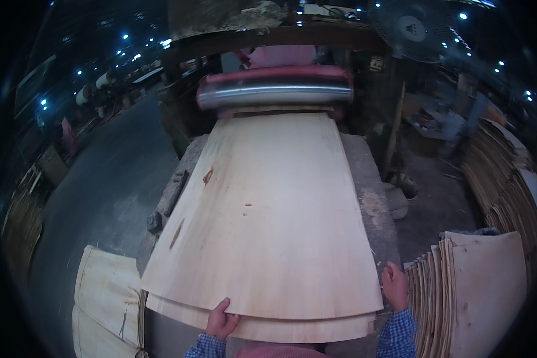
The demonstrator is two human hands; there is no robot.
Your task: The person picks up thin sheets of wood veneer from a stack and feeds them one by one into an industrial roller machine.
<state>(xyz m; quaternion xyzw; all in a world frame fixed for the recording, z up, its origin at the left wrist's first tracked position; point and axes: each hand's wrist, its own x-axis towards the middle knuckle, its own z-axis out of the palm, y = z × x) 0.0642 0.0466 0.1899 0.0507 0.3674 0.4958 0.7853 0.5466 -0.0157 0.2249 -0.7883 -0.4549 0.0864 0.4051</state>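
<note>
Veneer sheet betw. hands; left fingers on edge.

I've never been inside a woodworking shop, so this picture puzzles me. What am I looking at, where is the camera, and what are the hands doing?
The camera sits on the person's head and looks down through a very wide lens, so straight edges bend near the rim. The two forearms in blue checked sleeves at the bottom are the person's own.

On the bench lie thin pale wood sheets, stacked. Their far end meets a machine with a shiny metal roller and a red roller above it. The left hand grips the near edge of the sheets, thumb on top. The right hand rests closed at the stack's right corner; whether it grips anything is unclear.

More sheets stand stacked on edge at the right, others lie lower left. A fan hangs top right.
</note>
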